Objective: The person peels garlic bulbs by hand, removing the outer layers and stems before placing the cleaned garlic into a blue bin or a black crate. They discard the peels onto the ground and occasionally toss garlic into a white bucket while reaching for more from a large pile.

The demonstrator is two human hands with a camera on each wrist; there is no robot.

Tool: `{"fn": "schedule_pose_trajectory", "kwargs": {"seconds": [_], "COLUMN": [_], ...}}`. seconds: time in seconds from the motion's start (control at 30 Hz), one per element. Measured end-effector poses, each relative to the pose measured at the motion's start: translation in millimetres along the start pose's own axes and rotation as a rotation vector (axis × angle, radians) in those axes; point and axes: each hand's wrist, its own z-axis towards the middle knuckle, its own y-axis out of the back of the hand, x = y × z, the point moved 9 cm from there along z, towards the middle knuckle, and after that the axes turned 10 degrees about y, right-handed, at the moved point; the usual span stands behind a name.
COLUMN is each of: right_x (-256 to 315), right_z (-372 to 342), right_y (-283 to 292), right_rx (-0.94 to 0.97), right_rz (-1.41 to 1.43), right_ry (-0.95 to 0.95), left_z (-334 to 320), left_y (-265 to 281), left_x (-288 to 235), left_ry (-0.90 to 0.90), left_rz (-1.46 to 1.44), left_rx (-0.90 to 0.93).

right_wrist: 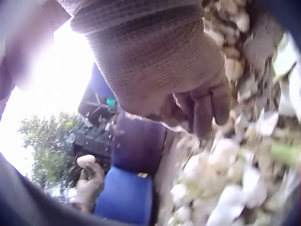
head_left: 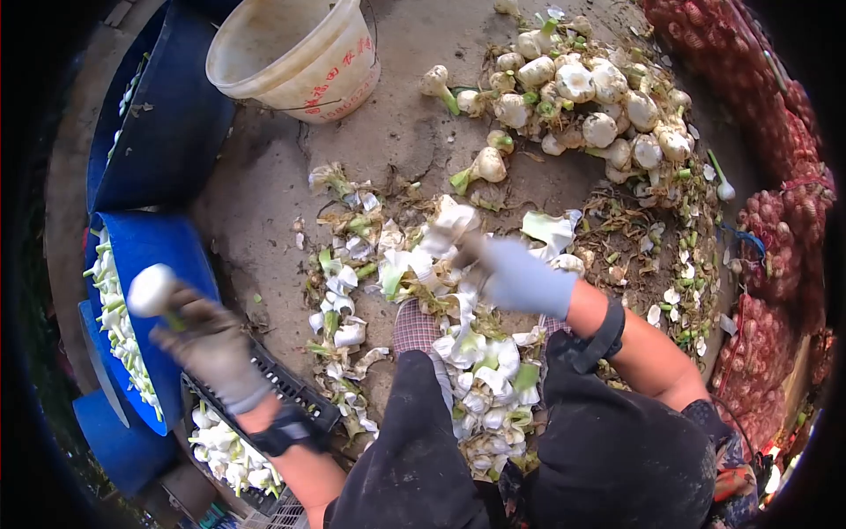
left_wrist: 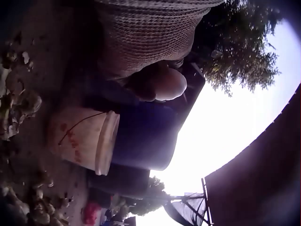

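Note:
In the head view my left hand (head_left: 211, 348), in a soiled knit glove, holds a clean white garlic bulb (head_left: 152, 289) by its green stem end. The bulb overlaps the side of a tilted blue barrel (head_left: 181, 264) there. The left wrist view shows the bulb (left_wrist: 170, 85) poking out past the glove. My right hand (head_left: 520, 273), also gloved and blurred, is over a heap of garlic peels (head_left: 489, 370) between my feet. In the right wrist view its fingers (right_wrist: 203, 113) bend down with a pale edge beneath them; I cannot tell whether it grips anything.
A white bucket (head_left: 339, 75) with red writing stands at the front left. Untrimmed garlic bulbs (head_left: 608, 88) are piled ahead on the right, and red mesh sacks (head_left: 767, 335) of garlic line the right side. A black crate (head_left: 295, 388) by my left arm holds garlic.

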Motion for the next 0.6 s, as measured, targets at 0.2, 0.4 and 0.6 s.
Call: {"fn": "schedule_pose_trajectory", "kwargs": {"seconds": [0.2,0.4,0.6], "right_x": [-1,-81,-101], "right_z": [78,30,-40], "right_y": [-26,23,29], "right_rx": [-0.019,0.156,-0.024], "right_rz": [-0.791,-0.845,-0.289], "right_ry": [0.327,-0.243,-0.255], "left_z": [29,-55,-103], "left_y": [-7,98,34], "left_x": [109,325,347], "left_ry": [0.108,0.456,1.402], "left_rz": [1.167,2.374,1.384], "left_rx": [-0.122,0.768,0.725]}}
